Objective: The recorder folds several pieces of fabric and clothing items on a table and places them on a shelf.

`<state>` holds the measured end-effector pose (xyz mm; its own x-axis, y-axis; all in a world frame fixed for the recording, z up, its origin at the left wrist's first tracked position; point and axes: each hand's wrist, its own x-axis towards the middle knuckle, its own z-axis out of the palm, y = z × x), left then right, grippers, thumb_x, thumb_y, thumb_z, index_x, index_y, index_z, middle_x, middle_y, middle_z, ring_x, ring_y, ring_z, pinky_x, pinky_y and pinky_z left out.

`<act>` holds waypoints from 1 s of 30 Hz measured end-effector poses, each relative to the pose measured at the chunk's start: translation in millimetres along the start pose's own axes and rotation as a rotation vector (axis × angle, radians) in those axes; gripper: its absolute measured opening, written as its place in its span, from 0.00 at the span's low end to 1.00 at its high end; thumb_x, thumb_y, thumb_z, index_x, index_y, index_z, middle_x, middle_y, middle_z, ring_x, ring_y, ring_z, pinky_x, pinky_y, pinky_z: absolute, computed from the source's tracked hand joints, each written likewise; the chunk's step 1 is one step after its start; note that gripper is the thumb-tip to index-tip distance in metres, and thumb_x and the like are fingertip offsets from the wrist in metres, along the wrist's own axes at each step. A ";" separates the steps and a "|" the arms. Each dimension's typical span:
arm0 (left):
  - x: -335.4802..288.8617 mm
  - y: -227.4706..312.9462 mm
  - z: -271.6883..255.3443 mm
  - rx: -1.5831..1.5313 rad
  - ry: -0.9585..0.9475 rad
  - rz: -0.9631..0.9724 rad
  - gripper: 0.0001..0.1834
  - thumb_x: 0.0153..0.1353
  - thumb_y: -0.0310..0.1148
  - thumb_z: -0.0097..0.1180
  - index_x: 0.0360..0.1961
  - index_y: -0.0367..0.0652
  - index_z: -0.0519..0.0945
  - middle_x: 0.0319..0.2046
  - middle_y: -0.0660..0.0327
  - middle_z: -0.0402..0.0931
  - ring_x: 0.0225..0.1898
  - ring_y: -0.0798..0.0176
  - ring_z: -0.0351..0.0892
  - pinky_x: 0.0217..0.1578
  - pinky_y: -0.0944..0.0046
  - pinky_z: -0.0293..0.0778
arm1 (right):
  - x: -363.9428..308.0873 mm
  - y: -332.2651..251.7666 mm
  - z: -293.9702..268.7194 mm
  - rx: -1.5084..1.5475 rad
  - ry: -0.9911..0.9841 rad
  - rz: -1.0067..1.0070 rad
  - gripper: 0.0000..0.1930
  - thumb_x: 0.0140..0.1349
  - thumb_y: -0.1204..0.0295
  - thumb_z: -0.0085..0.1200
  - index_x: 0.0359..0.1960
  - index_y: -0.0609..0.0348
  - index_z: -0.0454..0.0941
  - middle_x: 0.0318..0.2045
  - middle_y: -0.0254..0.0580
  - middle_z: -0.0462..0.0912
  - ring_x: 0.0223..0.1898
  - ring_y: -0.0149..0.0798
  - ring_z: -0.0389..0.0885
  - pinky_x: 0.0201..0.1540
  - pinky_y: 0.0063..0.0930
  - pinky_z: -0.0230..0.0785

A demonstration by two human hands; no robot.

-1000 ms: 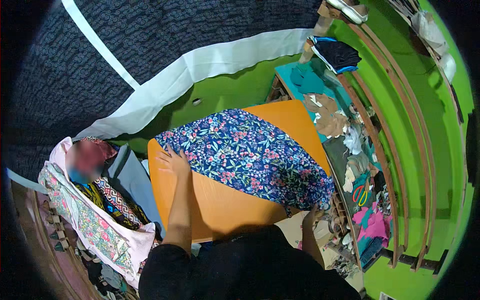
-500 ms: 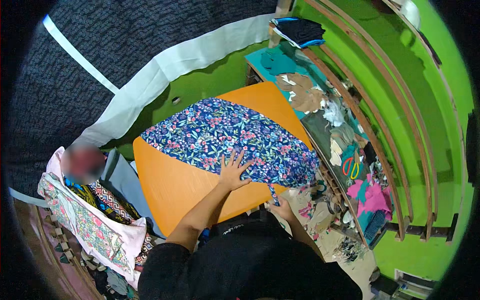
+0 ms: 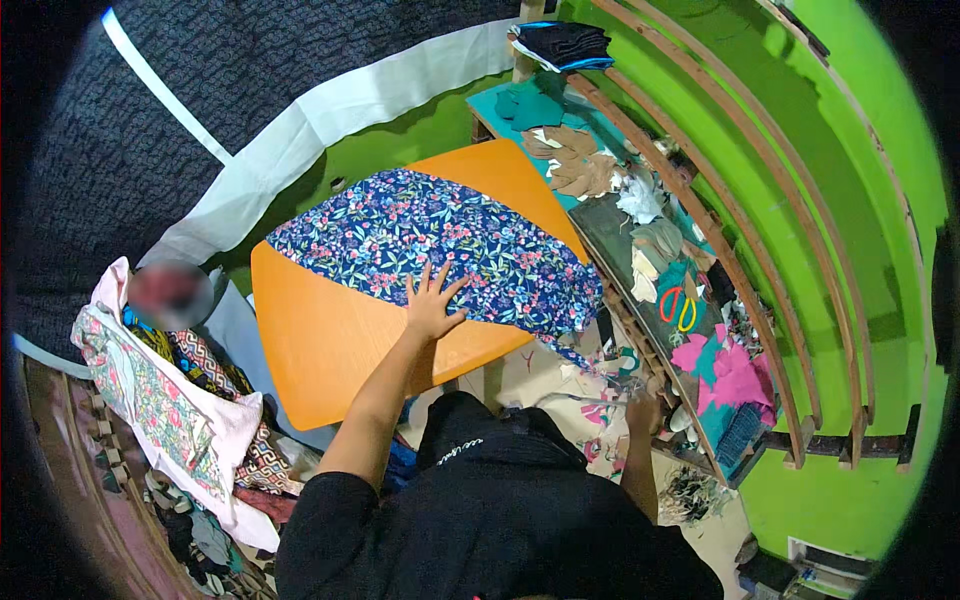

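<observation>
My left hand (image 3: 432, 312) lies flat with fingers spread on the near edge of a navy floral fabric (image 3: 430, 225). The cloth is laid across an orange tabletop (image 3: 330, 350), its right end hanging past the table edge. From that end a narrow floral strip (image 3: 568, 352) trails out over the floor, toward my right hand (image 3: 643, 410). That hand is out to the right beside the low bench, blurred by motion, so its fingers and anything in them cannot be made out.
On the right, a bench (image 3: 615, 262) holds brown, green, white and pink fabric scraps and scissors (image 3: 680, 308) with red and yellow handles. Wooden rails (image 3: 735, 250) run along it. Folded black cloths (image 3: 560, 45) rest at the back. Draped floral cloth (image 3: 160, 385) is at left; scraps litter the floor.
My right hand has swung outward to the right, away from the table edge. The floral strip now slants rightward. My left hand keeps its place on the fabric; the whole view has shifted slightly.
</observation>
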<state>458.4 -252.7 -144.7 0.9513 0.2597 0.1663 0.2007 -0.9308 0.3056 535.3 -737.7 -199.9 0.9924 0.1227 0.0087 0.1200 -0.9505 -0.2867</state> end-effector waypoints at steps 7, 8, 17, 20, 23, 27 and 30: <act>0.3 1.0 4.9 0.022 -0.007 -0.009 0.30 0.43 0.56 0.47 0.52 0.69 0.65 0.61 0.62 0.45 0.61 0.46 0.40 0.53 0.35 0.34 | 38.0 30.8 12.2 0.982 0.173 0.671 0.11 0.55 0.68 0.42 0.33 0.62 0.72 0.25 0.37 0.72 0.26 0.29 0.70 0.27 0.24 0.65; 6.0 8.6 1.3 0.013 -0.008 0.005 0.30 0.44 0.56 0.47 0.52 0.68 0.65 0.61 0.62 0.45 0.61 0.47 0.40 0.54 0.35 0.34 | 55.0 29.7 10.3 1.238 0.378 0.714 0.11 0.55 0.69 0.41 0.34 0.63 0.71 0.25 0.37 0.72 0.26 0.29 0.70 0.27 0.25 0.65; 1.7 0.8 0.7 0.006 -0.053 -0.009 0.31 0.43 0.55 0.49 0.53 0.69 0.63 0.61 0.61 0.43 0.62 0.46 0.38 0.54 0.35 0.33 | 152.0 -405.2 -176.8 1.075 0.698 -0.720 0.10 0.43 0.80 0.52 0.30 0.60 0.69 0.34 0.41 0.69 0.41 0.41 0.67 0.50 0.34 0.56; -2.4 -5.0 5.7 -0.007 -0.050 -0.025 0.30 0.44 0.55 0.48 0.53 0.69 0.63 0.61 0.62 0.45 0.61 0.46 0.38 0.53 0.34 0.35 | 130.5 -501.7 -148.9 1.043 0.339 -1.170 0.10 0.41 0.84 0.42 0.28 0.62 0.69 0.30 0.47 0.72 0.36 0.45 0.72 0.42 0.32 0.64; -6.4 -12.7 10.6 0.032 -0.156 -0.046 0.29 0.47 0.57 0.45 0.52 0.63 0.65 0.59 0.56 0.49 0.61 0.47 0.38 0.54 0.36 0.31 | 108.8 -548.1 -91.9 0.967 -0.302 -1.257 0.08 0.43 0.81 0.41 0.27 0.63 0.71 0.29 0.49 0.73 0.36 0.47 0.72 0.40 0.34 0.64; -1.9 -11.9 10.3 -0.049 -0.128 0.002 0.28 0.48 0.56 0.44 0.42 0.47 0.72 0.55 0.52 0.55 0.58 0.46 0.47 0.54 0.36 0.33 | 132.1 -521.0 9.5 0.167 -0.675 -1.081 0.10 0.46 0.72 0.47 0.32 0.61 0.73 0.31 0.50 0.74 0.36 0.50 0.72 0.39 0.36 0.64; -11.4 -18.8 4.2 -0.134 -0.041 0.050 0.23 0.48 0.51 0.46 0.38 0.44 0.73 0.55 0.53 0.55 0.57 0.48 0.50 0.56 0.41 0.37 | 135.8 -476.0 27.8 0.275 -0.735 -0.950 0.13 0.46 0.68 0.51 0.33 0.64 0.73 0.36 0.54 0.73 0.39 0.51 0.71 0.40 0.36 0.63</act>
<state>444.8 -239.3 -156.3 0.9686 0.2005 0.1469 0.1222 -0.8989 0.4207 612.2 -260.7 -89.0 0.2528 0.9484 -0.1912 0.6879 -0.3152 -0.6538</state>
